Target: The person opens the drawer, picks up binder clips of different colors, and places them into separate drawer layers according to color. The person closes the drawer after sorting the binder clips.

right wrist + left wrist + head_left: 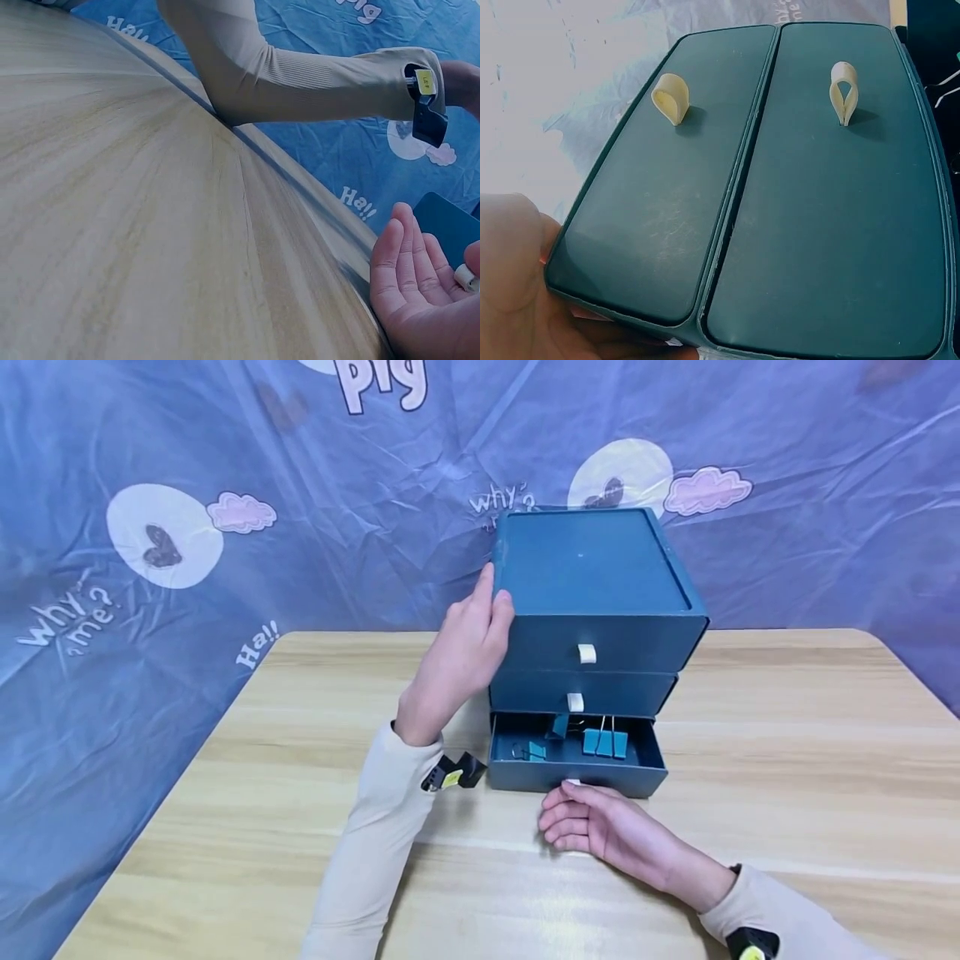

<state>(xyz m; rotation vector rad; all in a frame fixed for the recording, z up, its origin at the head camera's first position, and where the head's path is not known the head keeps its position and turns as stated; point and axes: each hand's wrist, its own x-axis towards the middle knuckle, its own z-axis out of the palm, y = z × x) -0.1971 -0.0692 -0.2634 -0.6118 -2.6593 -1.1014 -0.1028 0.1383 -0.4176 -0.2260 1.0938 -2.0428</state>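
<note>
A dark blue drawer cabinet (592,564) has three drawers with pale loop pull tabs. Its bottom drawer (517,774) is pulled out, and teal binder clips (604,743) lie inside. My left hand (467,639) rests against the cabinet's left side near the top front corner, fingers fairly straight; part of it is hidden in the left wrist view. At the drawer's front, my right hand (611,831) pinches the pull tab (466,278) between thumb and index finger. The other fingers are loosely bent, palm turned up.
The cabinet stands on a light wood table (262,827). Behind it hangs a blue printed cloth (375,510). Pale pull tabs (587,653) stick out from the upper two drawers, which are closed.
</note>
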